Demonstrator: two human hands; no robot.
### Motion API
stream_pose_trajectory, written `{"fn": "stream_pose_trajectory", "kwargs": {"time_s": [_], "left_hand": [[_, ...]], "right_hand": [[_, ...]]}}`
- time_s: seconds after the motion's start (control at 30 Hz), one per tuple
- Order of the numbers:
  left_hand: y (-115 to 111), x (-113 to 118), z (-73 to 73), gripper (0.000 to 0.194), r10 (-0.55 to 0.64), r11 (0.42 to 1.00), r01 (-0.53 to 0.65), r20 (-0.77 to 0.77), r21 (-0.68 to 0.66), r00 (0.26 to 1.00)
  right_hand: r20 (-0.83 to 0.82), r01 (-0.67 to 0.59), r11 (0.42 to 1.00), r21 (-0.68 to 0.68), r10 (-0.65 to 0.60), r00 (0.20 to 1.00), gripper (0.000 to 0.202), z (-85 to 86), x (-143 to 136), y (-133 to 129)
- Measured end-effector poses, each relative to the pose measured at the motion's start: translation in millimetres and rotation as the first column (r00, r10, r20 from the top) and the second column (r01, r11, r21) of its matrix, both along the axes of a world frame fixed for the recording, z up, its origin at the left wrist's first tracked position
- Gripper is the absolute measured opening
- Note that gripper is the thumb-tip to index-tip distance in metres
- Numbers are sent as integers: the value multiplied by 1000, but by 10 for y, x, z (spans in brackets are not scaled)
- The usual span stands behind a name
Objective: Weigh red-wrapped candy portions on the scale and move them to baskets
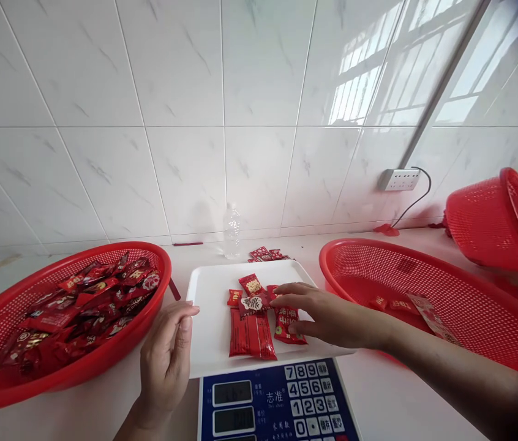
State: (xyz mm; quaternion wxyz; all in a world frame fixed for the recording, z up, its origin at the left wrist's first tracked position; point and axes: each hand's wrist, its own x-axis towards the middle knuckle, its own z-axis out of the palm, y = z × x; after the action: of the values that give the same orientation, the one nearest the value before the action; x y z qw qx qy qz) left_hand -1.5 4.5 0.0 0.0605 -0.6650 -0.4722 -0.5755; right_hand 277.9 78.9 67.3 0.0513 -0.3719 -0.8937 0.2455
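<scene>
A white scale tray point(208, 343) sits on a blue digital scale point(277, 401) in front of me. Several red snack packets lie on it, among them a large red packet point(252, 335) and a patterned one point(286, 324). My right hand point(314, 312) reaches over the packets from the right, its fingers spread and the fingertips touching or just above them. Against the tray's left edge rests my left hand point(167, 355), fingers loosely bent with the thumb apart and no object in it.
To the left stands a red basket point(158, 263) heaped with red packets. Another red basket point(341, 251) with a few packets is on the right; beyond it a tilted basket point(479, 214) is near another person's hand. A clear bottle point(231, 233) and loose packets point(266, 253) are behind the tray.
</scene>
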Motion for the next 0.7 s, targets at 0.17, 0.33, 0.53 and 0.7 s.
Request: {"fn": "stream_pose_trajectory", "kwargs": {"time_s": [0.17,0.33,0.53,0.7], "left_hand": [[3,3,5,20,2,1000,-2,-1,2,1000],[0,-2,0,20,13,1000,-13,-2,-7,1000],[-11,2,11,18,24,1000,-24,-8,-1,1000],[-7,12,32,19,28,1000,-28,-38,7,999]], "right_hand": [[-29,-142,987,77,144,989,54,37,-134,-33],[95,-250,967,56,244,965,68,-9,-286,-58],[138,-86,989,118,70,988,72,-109,-297,-72],[67,-241,966,91,235,970,66,-55,-386,-182]]}}
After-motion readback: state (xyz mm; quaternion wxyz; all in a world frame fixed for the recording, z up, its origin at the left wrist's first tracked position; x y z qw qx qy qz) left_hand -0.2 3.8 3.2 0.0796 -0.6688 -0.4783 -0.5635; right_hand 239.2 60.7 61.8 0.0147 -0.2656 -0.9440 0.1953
